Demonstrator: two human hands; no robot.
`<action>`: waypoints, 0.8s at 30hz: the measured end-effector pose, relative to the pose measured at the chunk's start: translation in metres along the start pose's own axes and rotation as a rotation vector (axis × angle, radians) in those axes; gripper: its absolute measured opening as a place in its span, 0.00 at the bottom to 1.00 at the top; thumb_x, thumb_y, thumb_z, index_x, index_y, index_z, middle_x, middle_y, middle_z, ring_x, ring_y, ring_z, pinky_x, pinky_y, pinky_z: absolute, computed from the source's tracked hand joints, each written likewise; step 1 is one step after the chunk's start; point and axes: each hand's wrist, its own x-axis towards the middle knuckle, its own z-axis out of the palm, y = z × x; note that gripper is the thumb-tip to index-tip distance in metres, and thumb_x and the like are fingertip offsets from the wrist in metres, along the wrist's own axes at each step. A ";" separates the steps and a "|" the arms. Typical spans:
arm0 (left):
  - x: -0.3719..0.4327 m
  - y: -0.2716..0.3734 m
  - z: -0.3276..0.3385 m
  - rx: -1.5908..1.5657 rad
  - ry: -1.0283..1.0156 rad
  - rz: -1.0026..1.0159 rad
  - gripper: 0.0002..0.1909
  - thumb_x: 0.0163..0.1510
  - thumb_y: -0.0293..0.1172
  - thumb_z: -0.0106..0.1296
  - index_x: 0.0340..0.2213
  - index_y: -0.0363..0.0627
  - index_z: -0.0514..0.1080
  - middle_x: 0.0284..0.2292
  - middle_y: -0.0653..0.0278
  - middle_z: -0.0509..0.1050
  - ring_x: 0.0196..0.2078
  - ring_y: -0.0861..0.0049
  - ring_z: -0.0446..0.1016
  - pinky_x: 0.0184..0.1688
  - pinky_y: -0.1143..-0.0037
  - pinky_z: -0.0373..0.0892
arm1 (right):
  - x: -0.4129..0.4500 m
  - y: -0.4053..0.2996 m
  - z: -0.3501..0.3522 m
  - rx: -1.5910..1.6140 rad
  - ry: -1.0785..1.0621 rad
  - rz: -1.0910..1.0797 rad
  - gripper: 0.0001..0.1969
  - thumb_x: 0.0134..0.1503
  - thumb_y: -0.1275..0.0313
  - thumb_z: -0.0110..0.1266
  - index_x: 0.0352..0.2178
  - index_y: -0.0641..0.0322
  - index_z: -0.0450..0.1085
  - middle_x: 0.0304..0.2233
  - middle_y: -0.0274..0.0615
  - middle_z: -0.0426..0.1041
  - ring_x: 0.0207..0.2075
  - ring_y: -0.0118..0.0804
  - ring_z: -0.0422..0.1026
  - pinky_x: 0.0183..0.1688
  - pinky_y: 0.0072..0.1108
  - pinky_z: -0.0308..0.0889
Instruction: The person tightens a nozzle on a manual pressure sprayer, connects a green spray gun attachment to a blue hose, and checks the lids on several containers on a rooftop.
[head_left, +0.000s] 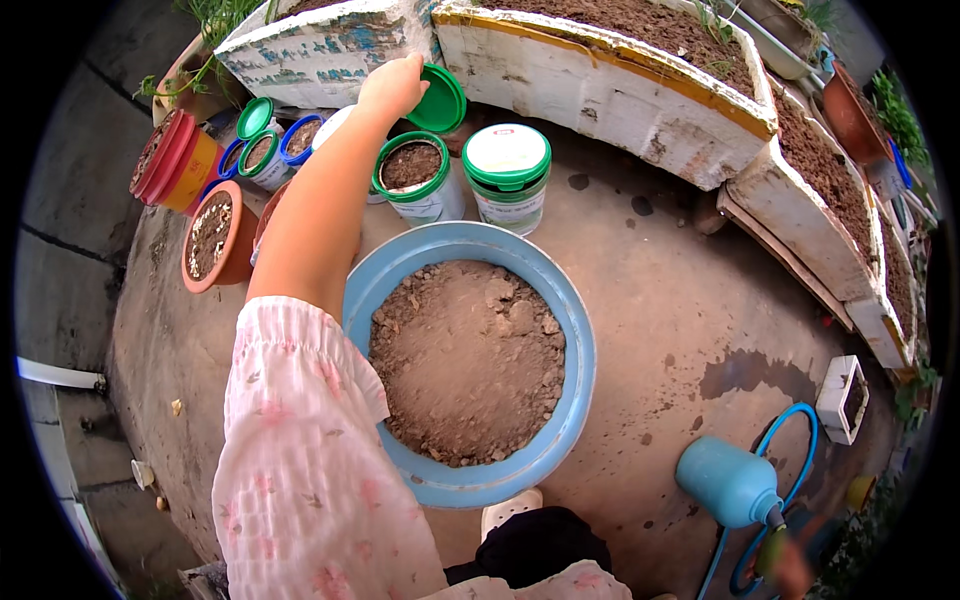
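My left hand (397, 84) reaches forward with its fingers closed at the edge of a round green plastic lid (437, 99), which is tilted upright. Just below the lid stands an uncovered white bucket with a green rim (417, 196), holding dark soil (410, 165). To its right is a similar bucket with a white-topped green lid on it (507, 180). Under my left forearm sits a large blue basin (574, 352) of dry, crumbly soil (469, 367). At the lower right edge, a blurred reddish shape (787, 574) could be my right hand; I cannot tell.
White foam planters (600, 112) of soil line the far side. Small tubs (270, 171), a red-and-yellow pot (180, 165) and a terracotta pot (238, 240) stand left. At right lie a blue bottle (724, 480), a blue hose (806, 450) and a small white planter (832, 401).
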 end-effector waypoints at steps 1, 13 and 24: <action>0.002 -0.001 0.006 -0.004 -0.002 0.000 0.11 0.45 0.30 0.48 0.31 0.38 0.64 0.29 0.47 0.73 0.35 0.55 0.72 0.35 0.62 0.68 | -0.001 -0.001 0.001 -0.001 0.003 0.003 0.32 0.44 0.56 0.57 0.46 0.67 0.59 0.31 0.33 0.66 0.30 0.25 0.64 0.30 0.16 0.60; -0.010 -0.004 -0.002 -0.117 -0.072 -0.025 0.14 0.44 0.28 0.47 0.36 0.39 0.67 0.35 0.53 0.71 0.40 0.59 0.69 0.41 0.67 0.66 | -0.002 0.007 0.000 0.016 0.061 -0.002 0.32 0.44 0.57 0.58 0.46 0.66 0.60 0.31 0.32 0.66 0.30 0.26 0.64 0.31 0.17 0.61; -0.016 0.016 -0.015 -0.101 -0.051 -0.026 0.11 0.45 0.27 0.44 0.34 0.46 0.66 0.31 0.53 0.72 0.35 0.58 0.71 0.36 0.65 0.67 | 0.009 0.000 0.024 0.259 -0.044 -0.180 0.21 0.50 0.66 0.48 0.41 0.73 0.60 0.32 0.53 0.70 0.30 0.45 0.72 0.34 0.32 0.68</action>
